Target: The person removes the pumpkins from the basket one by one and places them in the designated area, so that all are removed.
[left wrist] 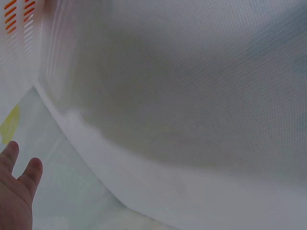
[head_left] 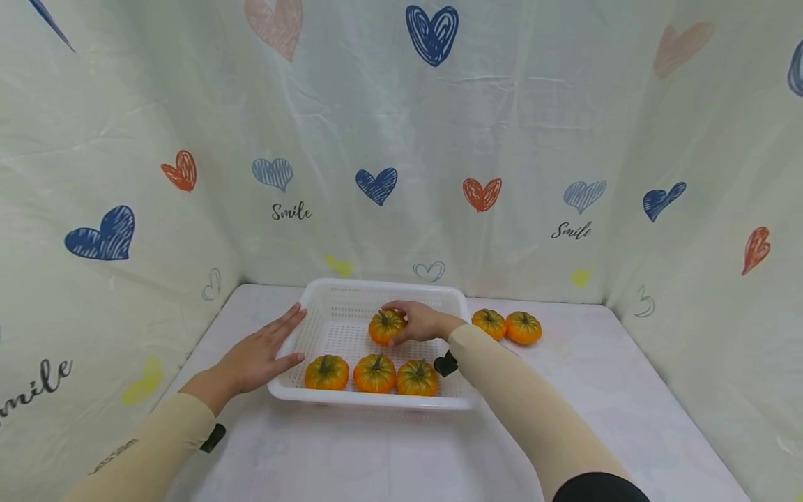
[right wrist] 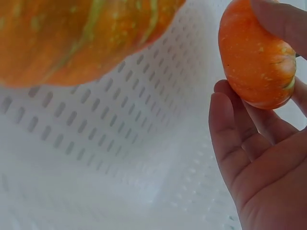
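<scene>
Head view: a right hand (head_left: 426, 321) pinches a pumpkin (head_left: 384, 328) between thumb and fingers inside a white basket (head_left: 376, 399), behind a row of three others (head_left: 374, 374); whether it touches the basket's floor cannot be told. The left hand (head_left: 260, 354), fingers spread, lies at the basket's left rim. Two more (head_left: 523, 328) sit on the counter (head_left: 602, 397). Smooth-skinned and round, the pumpkin looks stiff, fairly light and apt to roll or slip; its sides likely offer a safer hold than the stem (head_left: 385, 318).
</scene>
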Available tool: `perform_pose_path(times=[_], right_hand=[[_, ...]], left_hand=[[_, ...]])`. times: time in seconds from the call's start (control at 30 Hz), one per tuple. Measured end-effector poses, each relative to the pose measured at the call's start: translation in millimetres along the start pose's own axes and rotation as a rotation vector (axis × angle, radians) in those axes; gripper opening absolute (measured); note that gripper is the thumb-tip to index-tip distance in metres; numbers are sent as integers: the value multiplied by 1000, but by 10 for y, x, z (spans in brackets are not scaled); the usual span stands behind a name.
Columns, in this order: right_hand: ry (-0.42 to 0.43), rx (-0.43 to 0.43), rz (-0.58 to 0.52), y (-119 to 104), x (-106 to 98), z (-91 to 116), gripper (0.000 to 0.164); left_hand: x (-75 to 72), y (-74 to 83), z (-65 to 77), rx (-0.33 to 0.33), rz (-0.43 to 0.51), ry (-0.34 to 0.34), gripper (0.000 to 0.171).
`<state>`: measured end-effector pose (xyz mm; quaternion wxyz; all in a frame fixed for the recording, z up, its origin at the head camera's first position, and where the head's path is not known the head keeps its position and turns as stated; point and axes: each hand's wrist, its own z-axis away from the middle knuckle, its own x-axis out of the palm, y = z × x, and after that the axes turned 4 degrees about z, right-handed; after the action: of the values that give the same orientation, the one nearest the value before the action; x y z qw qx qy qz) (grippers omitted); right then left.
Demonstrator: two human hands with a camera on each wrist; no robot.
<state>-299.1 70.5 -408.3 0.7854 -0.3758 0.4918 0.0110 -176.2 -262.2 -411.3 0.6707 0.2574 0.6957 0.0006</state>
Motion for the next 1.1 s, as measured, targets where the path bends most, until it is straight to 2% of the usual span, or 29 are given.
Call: perform_pose_path(times=[0.33,0.53,0.77,1.1], right_hand=[[16,-76,-34,-20,-165,97,75],[36,-72,-72,-42,-288,193,76],[72,-78,-85,-52,-413,352,78],[118,-134,-88,17,-665,609,78]], left_hand=[[9,-14,7,-13,0,-7,79],[8,-28,-1,-16,-1,-3,80],[17,-29,2,-23,1,-5,81],[15,-13,5,-24,-6,-4,80]])
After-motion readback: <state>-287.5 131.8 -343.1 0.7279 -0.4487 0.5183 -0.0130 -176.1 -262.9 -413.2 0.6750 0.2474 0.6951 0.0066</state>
